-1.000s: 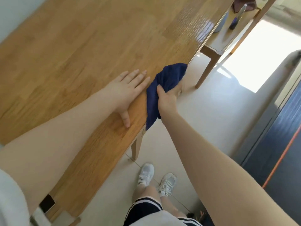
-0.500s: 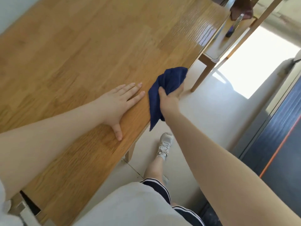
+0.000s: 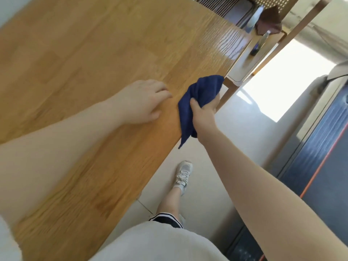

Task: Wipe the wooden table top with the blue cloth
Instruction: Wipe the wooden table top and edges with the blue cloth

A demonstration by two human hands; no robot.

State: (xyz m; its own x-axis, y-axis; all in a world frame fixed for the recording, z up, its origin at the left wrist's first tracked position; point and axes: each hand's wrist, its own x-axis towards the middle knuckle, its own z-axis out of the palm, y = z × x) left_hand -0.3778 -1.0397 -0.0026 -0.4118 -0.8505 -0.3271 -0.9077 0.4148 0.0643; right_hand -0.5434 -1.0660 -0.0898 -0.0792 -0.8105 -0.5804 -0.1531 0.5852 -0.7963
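Two bare hands work at the near long edge of the wooden table top [image 3: 79,59]. The right hand [image 3: 204,113] grips the blue cloth [image 3: 199,95], thumb curled over the bunched fabric and the other fingers hidden behind it; the cloth sits right at the table's edge, its upper folds over the wood near the far corner and a loose tail hanging down past the edge beside the wrist. Whether the cloth is pressed flat against the edge or only held beside it is hard to tell from this angle. The left hand [image 3: 143,102] rests on the table top just beside the cloth, holding nothing, its fingers bent loosely and somewhat blurred. Beyond the far corner stands a lower side table [image 3: 243,72] with a dark bottle [image 3: 259,44] on it and a brownish rag [image 3: 269,20] behind that. Below the edge, a white sneaker [image 3: 183,175] stands on the pale tiled floor [image 3: 235,132].
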